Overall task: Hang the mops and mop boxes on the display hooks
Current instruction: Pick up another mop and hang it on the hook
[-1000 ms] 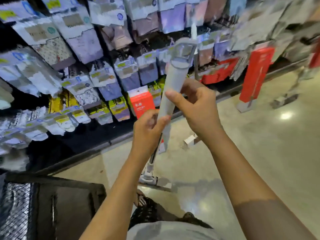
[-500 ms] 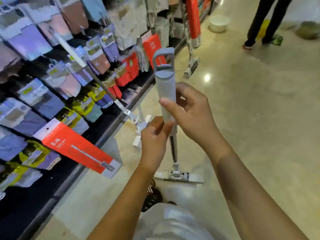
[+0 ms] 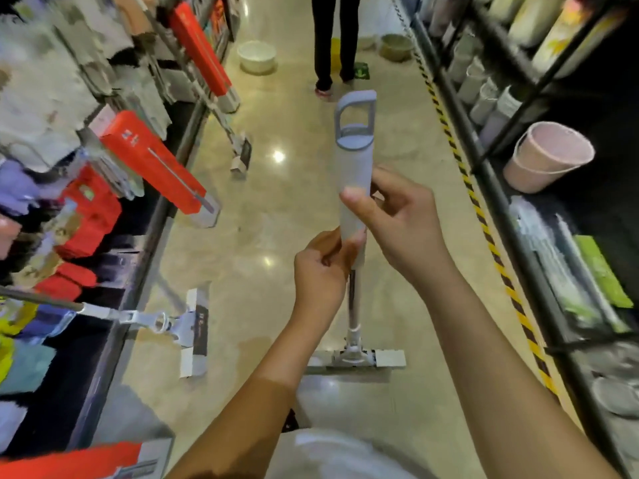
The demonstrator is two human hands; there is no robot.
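I hold a grey flat mop (image 3: 354, 174) upright in the middle of the aisle, its loop handle at the top and its flat head (image 3: 356, 359) near the floor. My right hand (image 3: 397, 219) grips the grey handle sleeve, thumb across its front. Just below, my left hand (image 3: 321, 267) pinches the lower end of the sleeve. On the left display, red mop boxes (image 3: 155, 160) hang from hooks, another red mop box (image 3: 204, 50) sits further back, and two more mops (image 3: 166, 323) hang with heads out over the floor.
Left shelving holds packaged cloths (image 3: 38, 98). The right rack (image 3: 501, 188) carries a pink bucket (image 3: 549, 157), cups and rolled goods, with yellow-black tape along its base. A person (image 3: 333, 39) stands further down the aisle beside bowls (image 3: 257, 57) on the floor.
My view has swung from the left display to straight down the aisle. Both hands keep the same hold on the mop handle, which now stands more upright.
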